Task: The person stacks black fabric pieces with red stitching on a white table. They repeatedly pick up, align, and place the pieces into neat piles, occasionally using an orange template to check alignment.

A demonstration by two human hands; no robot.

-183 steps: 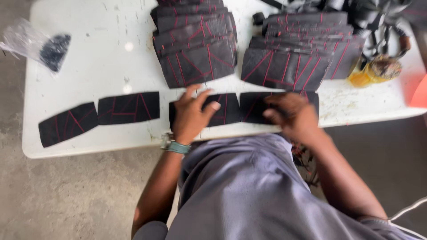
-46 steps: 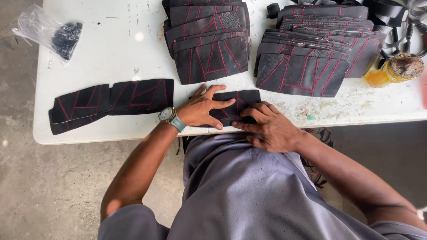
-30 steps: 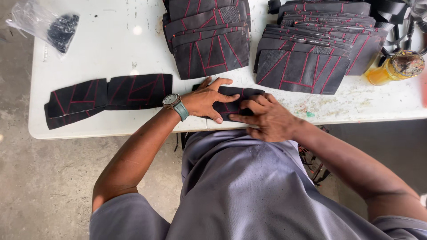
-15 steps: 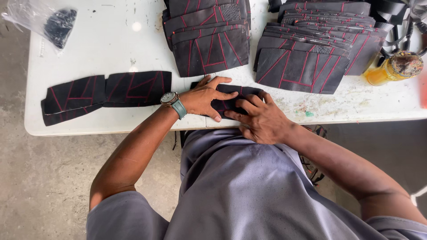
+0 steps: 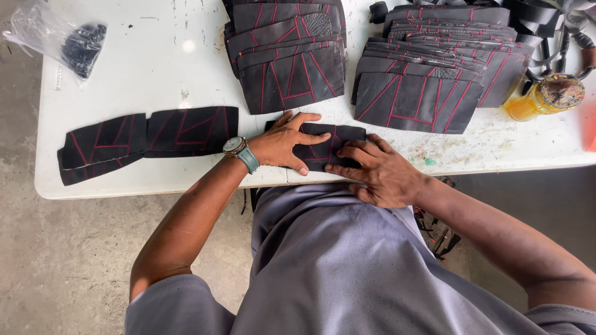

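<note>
Black red-stitched leather panel (image 5: 323, 146) under left hand (image 5: 282, 144), right hand (image 5: 379, 170).

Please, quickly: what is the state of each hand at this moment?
Left hand: open, fingers flat, pressing on the black leather piece with red stitching.
Right hand: open, fingertips pressing the same piece at the table's near edge.

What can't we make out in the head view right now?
- Black panel under both hands: its middle is covered by the left hand and right hand, so its full shape is unclear.
- Lower pieces of the two stacks: hidden by the pieces on top.
- Contents of the clear plastic bag: dark, too small to identify.
- Orange object: cut off by the right edge.
</note>
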